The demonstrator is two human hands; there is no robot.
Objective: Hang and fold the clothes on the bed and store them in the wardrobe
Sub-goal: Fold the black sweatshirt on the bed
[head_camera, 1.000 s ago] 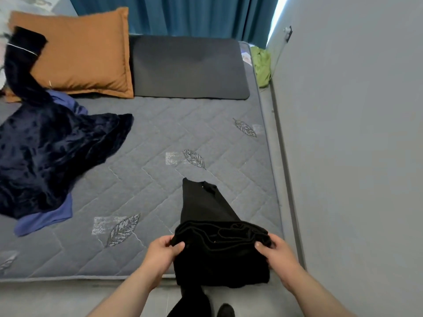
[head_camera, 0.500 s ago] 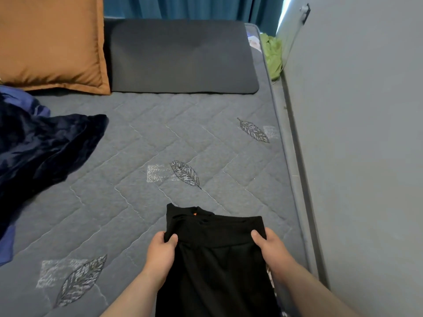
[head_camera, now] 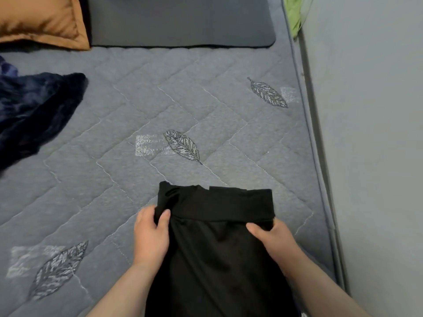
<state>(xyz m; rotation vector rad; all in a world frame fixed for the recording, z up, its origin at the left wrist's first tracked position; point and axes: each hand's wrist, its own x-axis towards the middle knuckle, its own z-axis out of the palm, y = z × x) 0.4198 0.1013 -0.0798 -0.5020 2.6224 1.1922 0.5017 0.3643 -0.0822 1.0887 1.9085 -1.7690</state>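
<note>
Item: black garment (head_camera: 219, 252), laid at near right of bed (head_camera: 114, 179) | Hold: 2 side edges pinched by left hand (head_camera: 150, 236) and right hand (head_camera: 272, 239), fingers (head_camera: 146, 213) curled on cloth | Step: fold judged under way; edges to be kept level, cloth drawn taut

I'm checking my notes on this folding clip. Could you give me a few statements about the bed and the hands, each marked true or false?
1. The left hand and the right hand each grip the black garment at its sides. True.
2. An orange pillow lies beside a dark grey pillow at the far end of the mattress. True.
3. The black garment rests on the orange pillow. False: it lies on the mattress near the person, well apart from the pillow.
4. The navy velvety garment is neatly folded. False: it lies crumpled at the mattress's left.
5. A green cloth lies at the far right corner by the wall. True.
</note>
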